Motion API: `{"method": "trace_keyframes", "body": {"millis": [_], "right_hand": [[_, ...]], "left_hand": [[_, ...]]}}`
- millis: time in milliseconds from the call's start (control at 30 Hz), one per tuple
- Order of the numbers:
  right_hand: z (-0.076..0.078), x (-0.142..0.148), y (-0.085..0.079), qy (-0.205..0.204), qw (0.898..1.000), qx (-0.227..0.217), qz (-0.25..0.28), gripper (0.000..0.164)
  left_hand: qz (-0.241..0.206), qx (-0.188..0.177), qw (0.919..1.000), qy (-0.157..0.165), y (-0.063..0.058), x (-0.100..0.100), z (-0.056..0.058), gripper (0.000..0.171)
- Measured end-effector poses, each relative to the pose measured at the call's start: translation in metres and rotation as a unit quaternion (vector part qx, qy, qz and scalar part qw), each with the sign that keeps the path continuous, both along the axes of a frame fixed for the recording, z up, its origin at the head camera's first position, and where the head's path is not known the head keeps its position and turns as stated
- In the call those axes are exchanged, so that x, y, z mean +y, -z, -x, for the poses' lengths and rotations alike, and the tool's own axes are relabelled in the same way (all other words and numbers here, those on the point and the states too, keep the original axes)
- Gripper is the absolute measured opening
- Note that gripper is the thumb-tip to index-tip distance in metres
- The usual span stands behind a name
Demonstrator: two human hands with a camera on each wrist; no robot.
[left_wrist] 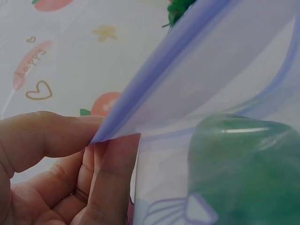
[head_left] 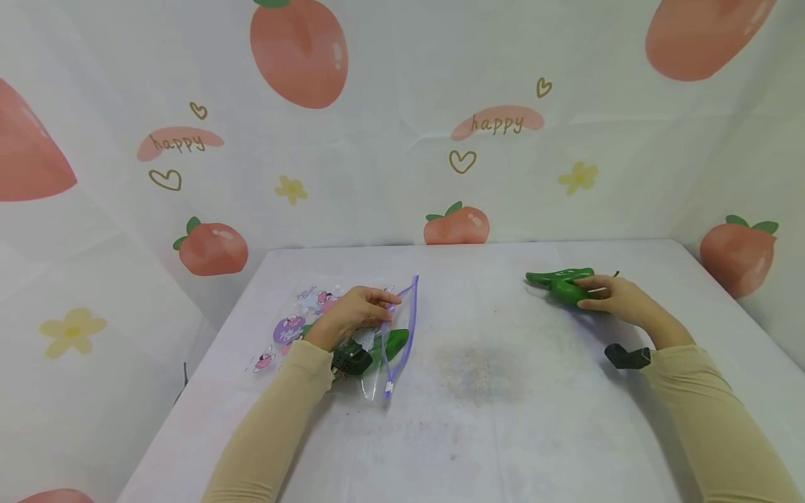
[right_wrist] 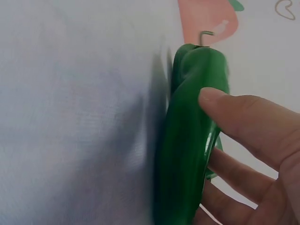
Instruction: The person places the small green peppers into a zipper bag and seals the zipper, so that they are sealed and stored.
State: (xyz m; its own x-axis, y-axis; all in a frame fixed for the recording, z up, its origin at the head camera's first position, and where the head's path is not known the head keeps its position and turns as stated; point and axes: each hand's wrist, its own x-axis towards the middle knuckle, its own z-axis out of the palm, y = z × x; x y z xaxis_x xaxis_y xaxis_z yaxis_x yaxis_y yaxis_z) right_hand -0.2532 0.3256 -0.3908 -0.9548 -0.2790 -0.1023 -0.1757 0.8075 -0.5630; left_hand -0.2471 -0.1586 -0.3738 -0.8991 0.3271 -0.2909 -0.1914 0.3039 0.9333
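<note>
Green pepper (head_left: 568, 293) gripped by right hand (head_left: 621, 300) toward far right corner of surface (head_left: 478, 433); clear bag (head_left: 291, 332) near left edge, rim (head_left: 413, 318) pinched by left hand (head_left: 355, 313), apparently to spread it.

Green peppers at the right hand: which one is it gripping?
The front pepper, pinched by the right hand; the back pepper lies just behind it, farther from the head camera.

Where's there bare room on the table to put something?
The table is bare between the plastic bag and the green peppers, and nearer, between the sleeves. Crowded spots: left hand at the bag, right hand at the peppers.
</note>
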Motion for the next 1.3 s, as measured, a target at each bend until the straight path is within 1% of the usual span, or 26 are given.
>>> {"method": "trace_keyframes", "body": {"millis": [233,533,867,1033,1167,1300], "right_hand": [[0.001,0.001,0.002,-0.014,1.000,-0.002,-0.018,0.059],[0.003,0.001,0.003,-0.006,0.999,-0.015,-0.032,0.061],[0.002,-0.001,0.007,0.003,1.000,-0.004,-0.025,0.060],[0.000,-0.003,0.010,-0.002,1.000,0.015,-0.025,0.057],[-0.003,-0.006,0.009,-0.003,0.999,0.029,-0.020,0.057],[-0.006,-0.010,0.005,0.004,0.999,0.028,-0.015,0.058]], "left_hand": [[0.000,-0.001,1.0000,0.001,0.000,0.000,0.000,0.038],[-0.007,0.002,1.0000,0.002,0.000,-0.001,0.000,0.039],[-0.008,0.001,1.0000,-0.005,0.002,-0.001,0.001,0.039],[-0.009,-0.003,0.9999,-0.008,0.002,-0.001,0.001,0.039],[-0.010,-0.001,0.9999,-0.001,0.002,-0.001,0.001,0.039],[-0.012,0.000,0.9999,0.001,0.002,-0.001,0.001,0.039]]}}
